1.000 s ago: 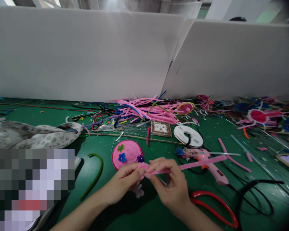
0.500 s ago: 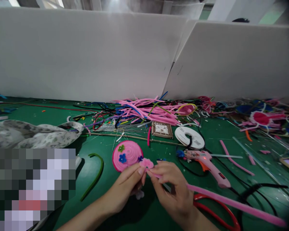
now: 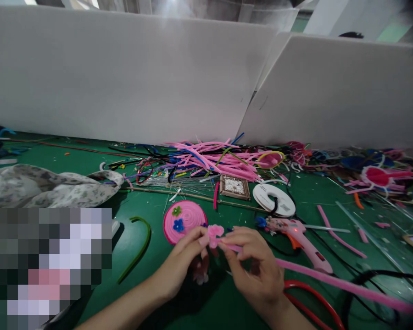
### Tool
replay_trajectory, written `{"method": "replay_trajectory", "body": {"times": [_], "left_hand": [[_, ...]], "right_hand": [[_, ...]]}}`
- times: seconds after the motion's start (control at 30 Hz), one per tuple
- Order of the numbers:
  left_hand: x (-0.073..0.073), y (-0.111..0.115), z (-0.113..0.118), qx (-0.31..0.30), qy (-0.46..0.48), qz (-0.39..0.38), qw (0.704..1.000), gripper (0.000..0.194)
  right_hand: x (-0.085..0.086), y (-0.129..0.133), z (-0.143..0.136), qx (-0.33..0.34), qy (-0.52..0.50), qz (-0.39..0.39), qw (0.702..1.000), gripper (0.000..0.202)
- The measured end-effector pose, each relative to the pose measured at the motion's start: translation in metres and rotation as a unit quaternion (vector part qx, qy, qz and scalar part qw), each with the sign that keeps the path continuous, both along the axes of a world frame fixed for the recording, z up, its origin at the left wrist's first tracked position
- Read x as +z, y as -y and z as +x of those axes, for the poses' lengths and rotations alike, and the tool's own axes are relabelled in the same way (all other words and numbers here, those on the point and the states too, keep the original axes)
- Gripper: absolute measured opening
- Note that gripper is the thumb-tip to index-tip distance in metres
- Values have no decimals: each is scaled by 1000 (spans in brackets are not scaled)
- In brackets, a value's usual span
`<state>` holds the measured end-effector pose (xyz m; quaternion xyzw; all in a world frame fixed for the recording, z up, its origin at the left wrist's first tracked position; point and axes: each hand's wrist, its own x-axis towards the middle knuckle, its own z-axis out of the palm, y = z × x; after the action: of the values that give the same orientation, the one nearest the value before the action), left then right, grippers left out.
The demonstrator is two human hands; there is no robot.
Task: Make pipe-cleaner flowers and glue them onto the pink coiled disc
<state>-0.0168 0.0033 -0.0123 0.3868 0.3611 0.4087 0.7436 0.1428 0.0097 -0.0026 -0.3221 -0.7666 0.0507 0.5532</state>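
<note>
Between my two hands is a pink pipe cleaner (image 3: pixel 333 276), its end bent into small flower-like loops (image 3: pixel 214 233). My left hand (image 3: pixel 181 262) pinches the looped part with thumb and forefinger. Close beside it, my right hand (image 3: pixel 258 266) grips the same pipe cleaner, whose long tail runs out to the lower right. A pale flower-shaped piece (image 3: pixel 201 277) shows under my left fingers. Red-handled scissors (image 3: pixel 315 293) are at my right hand, partly covered; I cannot tell whether they are held. Behind my left hand lies a pink coiled disc (image 3: pixel 189 222) with small green and blue flowers.
A pink glue gun (image 3: pixel 304 238) with a lit red light lies at right, near a white spool (image 3: pixel 278 201). Behind are a small bead-filled box (image 3: pixel 234 187) and piled pink pipe cleaners (image 3: pixel 213 160). A green pipe cleaner (image 3: pixel 142 250) and patterned cloth (image 3: pixel 55 185) lie left.
The pink loops have turned and now show an open gap toward my right hand, whose fingertips still pinch the strand. The whole view has shifted slightly.
</note>
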Motion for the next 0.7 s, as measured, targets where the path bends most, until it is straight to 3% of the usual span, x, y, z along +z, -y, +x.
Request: {"method": "replay_trajectory", "body": {"times": [0.2, 0.5, 0.7], "left_hand": [[9, -9, -3, 40, -20, 27, 999, 23], [6, -15, -8, -4, -60, 22, 998, 25], [2, -21, -16, -40, -93, 30, 994, 22]], "right_hand": [[1, -7, 6, -7, 60, 15, 998, 30], [-1, -5, 8, -1, 173, 100, 980, 29], [-6, -8, 7, 36, 182, -4, 983, 31]]}}
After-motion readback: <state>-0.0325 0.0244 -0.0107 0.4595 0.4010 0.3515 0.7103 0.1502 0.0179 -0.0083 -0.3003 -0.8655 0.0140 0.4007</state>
